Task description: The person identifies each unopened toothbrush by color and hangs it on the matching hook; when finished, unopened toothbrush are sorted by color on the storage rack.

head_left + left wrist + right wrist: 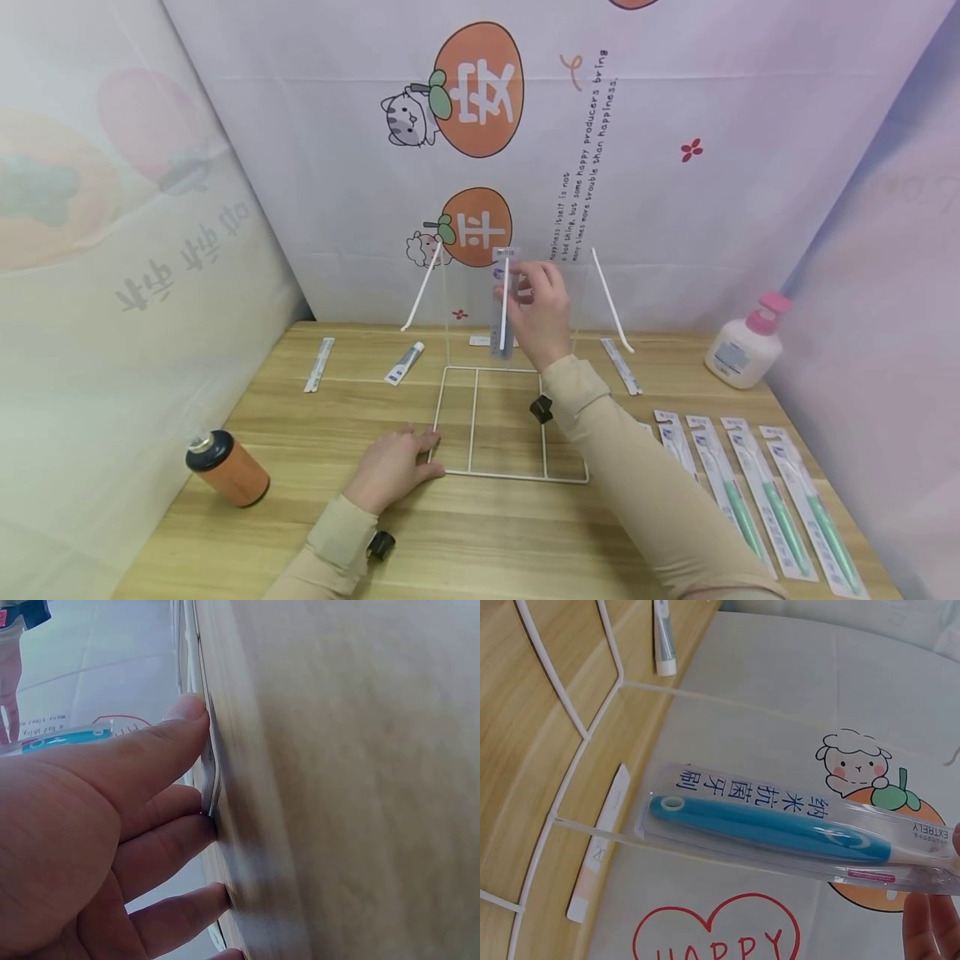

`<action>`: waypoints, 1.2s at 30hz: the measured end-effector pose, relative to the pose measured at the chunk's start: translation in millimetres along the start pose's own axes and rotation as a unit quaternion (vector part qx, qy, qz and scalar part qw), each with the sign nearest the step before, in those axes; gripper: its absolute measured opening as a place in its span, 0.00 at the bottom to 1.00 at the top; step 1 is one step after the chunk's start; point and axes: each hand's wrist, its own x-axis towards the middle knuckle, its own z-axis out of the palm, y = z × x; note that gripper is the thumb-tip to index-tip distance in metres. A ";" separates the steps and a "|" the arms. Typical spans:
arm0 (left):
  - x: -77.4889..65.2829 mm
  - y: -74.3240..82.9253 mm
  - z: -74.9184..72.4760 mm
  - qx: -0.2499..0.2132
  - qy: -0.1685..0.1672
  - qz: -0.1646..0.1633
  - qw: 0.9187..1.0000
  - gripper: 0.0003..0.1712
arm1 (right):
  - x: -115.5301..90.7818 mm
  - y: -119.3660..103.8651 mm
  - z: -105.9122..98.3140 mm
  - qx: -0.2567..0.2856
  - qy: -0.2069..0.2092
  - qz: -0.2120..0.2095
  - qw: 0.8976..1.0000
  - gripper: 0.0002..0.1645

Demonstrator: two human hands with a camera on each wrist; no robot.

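Note:
My right hand (pixel 542 312) pinches the upper part of a packaged blue toothbrush (pixel 772 832) beside the middle prong of a white wire rack (pixel 506 477). In the head view the pack hangs upright behind that prong; I cannot tell whether it is hooked on. The right wrist view shows its blue handle through clear plastic, with fingers at the right edge. My left hand (pixel 390 467) holds the front left corner of the rack's base, thumb and fingertips against the wire (pixel 212 750). Two more prongs (pixel 422 287) (pixel 611 298) slant outward at either side.
Several packaged toothbrushes with green handles (pixel 783 525) lie at the right. Behind them stands a white pump bottle (pixel 738 354) with a pink top. A toothpaste tube (pixel 405 363) and narrow white packets (pixel 319 365) (pixel 621 367) lie farther back. An orange bottle (pixel 232 471) stands at the left.

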 end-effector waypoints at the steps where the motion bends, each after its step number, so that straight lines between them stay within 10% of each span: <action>1: 0.1 -0.3 0.0 0.000 -0.001 0.000 1.000 0.34 | 0.1 -0.4 -0.1 -0.001 -0.001 0.001 1.000 0.24; 19: -0.5 -1.5 0.4 0.004 0.005 0.007 1.000 0.35 | -9.8 -2.4 -22.7 0.000 -0.014 -0.009 1.000 0.24; 36: -2.5 -0.2 1.4 0.002 0.001 0.007 1.000 0.36 | -71.9 48.9 -137.6 -0.093 -0.134 0.070 0.984 0.33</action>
